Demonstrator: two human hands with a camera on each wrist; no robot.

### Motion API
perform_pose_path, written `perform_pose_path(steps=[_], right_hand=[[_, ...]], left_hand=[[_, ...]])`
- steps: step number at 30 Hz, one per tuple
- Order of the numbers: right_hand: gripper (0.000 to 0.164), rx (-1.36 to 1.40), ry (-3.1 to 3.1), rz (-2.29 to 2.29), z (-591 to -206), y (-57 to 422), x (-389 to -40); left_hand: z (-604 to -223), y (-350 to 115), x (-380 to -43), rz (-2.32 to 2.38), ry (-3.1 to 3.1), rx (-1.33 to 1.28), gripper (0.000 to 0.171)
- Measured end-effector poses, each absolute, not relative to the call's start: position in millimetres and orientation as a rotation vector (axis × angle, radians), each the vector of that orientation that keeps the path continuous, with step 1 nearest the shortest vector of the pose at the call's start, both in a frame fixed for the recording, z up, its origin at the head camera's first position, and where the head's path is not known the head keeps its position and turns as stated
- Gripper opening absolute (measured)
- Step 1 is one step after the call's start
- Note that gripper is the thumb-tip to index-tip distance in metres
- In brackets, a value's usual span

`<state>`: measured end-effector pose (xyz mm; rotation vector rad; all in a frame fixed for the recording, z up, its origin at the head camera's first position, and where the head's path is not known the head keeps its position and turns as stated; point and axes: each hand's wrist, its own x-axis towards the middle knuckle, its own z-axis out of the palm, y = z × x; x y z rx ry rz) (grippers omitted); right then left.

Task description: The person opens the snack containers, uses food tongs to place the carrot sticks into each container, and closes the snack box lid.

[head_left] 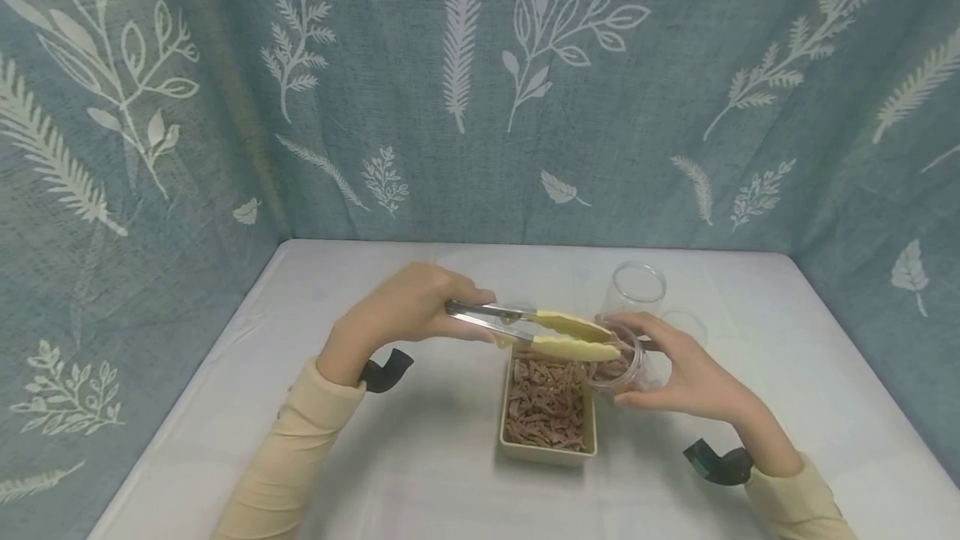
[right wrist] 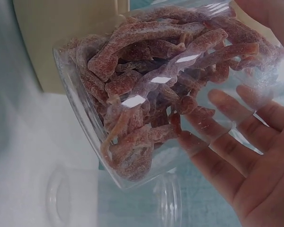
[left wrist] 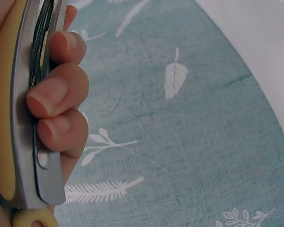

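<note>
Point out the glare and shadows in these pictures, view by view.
Right wrist: bright white glare patches on the filled clear jar; head: a soft, blurry-edged shadow on the white table between the left sleeve and the tan tray; left wrist: a dull sheen on the metal of the tongs.

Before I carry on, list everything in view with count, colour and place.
Patterned cloth: 1 backdrop, blue-green with white leaves, around the table
Table: 1, white, under everything
Tray: 1, cream, mid-table
Held jar: 1, clear, at the tray's right
Tongs: 1 pair, silver and yellow, tips at the held jar's mouth
Strips: too many to count, reddish brown, in tray and held jar
Second jar: 1, clear, behind the held jar
Lid-like disc: at least 1, clear, near the second jar
Wrist devices: 2, black, one per wrist
Sleeves: 2, cream, both arms
Left hand: 1, bare, gripping tongs
Right hand: 1, bare, holding jar
</note>
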<state>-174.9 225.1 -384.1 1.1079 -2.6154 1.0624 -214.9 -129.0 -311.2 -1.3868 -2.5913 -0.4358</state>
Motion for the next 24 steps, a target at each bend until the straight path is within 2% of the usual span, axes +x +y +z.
perform_pose_path(steps=[12, 24], right_hand=[[0.085, 1.106, -2.617, 1.052, -385, 225, -175], [0.087, 1.04, -2.576, 1.179, -389, 240, -184]], left_hand=[[-313, -119, -213, -0.444, -2.59, -1.43, 0.049], [-312, -137, -208, -0.5, -2.714, -1.243, 0.041]])
